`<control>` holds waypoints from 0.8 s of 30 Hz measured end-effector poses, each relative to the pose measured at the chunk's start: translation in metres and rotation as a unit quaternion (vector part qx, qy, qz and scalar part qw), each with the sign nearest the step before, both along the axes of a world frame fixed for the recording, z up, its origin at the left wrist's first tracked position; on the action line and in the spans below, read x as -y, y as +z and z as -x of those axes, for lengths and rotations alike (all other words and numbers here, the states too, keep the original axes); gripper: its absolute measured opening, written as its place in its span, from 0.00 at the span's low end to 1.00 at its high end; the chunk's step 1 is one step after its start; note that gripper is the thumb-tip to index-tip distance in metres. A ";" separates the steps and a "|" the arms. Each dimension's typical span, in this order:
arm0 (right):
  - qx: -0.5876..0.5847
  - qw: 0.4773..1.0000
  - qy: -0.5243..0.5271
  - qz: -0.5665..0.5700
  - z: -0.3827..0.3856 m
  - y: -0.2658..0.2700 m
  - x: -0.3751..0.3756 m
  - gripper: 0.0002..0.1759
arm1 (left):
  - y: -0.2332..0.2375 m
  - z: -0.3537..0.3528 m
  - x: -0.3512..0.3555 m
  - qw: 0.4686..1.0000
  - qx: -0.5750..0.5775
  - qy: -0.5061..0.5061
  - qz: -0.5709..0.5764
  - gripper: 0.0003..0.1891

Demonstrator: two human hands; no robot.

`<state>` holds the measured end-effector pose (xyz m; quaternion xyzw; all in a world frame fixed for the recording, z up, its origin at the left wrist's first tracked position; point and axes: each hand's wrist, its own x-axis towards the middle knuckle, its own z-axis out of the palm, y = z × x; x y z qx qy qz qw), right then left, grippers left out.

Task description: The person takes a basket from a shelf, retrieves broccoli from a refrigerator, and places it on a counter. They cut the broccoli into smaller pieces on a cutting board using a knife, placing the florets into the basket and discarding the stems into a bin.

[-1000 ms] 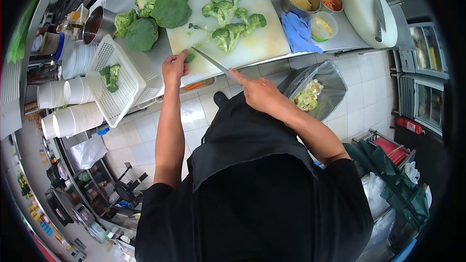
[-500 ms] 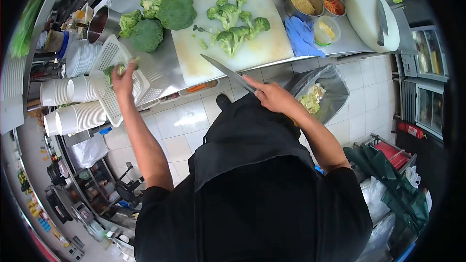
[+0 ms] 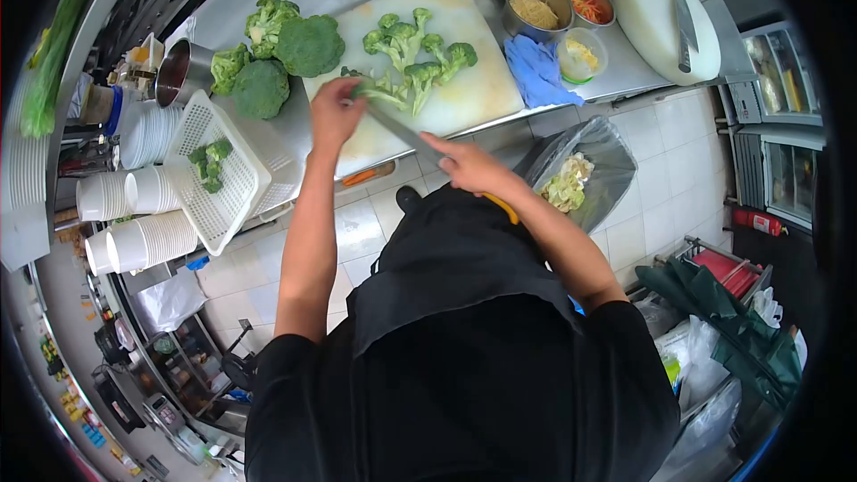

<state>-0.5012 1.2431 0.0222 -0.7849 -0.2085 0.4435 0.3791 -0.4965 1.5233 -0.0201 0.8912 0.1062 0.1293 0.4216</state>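
My left hand [image 3: 334, 114] is over the left part of the white cutting board [image 3: 455, 9], its fingers closed on a light-green broccoli piece [image 3: 378, 92]. In my right hand [image 3: 471, 166] is a large knife [image 3: 398, 128], its blade angled up and left over the board's front edge, the tip near my left fingers. Cut broccoli florets [image 3: 428, 76] lie on the board. To its left rest whole broccoli heads [image 3: 310, 45]. A white perforated basket [image 3: 245, 205] beside them holds a few small florets [image 3: 210, 163].
Bowls of noodle-like strips [image 3: 536, 11] and shredded carrot [image 3: 589, 4] stand behind a blue cloth [image 3: 537, 70]. Another knife [image 3: 685, 29] lies on a round white board [image 3: 643, 0] at right. Below the counter edge is a lined bin [image 3: 611, 161] with scraps. Stacked white bowls [image 3: 152, 241] stand at left.
My left hand has moved from the basket rightward to the board, leaving florets in the basket, and now pinches a broccoli piece. My right hand still holds the knife.
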 end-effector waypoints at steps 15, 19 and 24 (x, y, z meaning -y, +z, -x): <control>0.152 0.984 0.059 0.064 0.025 0.013 -0.005 0.36 | -0.038 0.051 0.015 0.976 0.011 0.214 -0.044 0.13; -0.013 0.992 0.043 0.120 0.004 0.054 -0.009 0.35 | -0.039 0.050 0.009 0.974 0.000 0.225 0.009 0.14; 0.108 0.993 0.046 0.016 0.013 0.022 0.017 0.34 | 0.030 0.084 -0.071 0.921 0.090 0.324 -0.195 0.18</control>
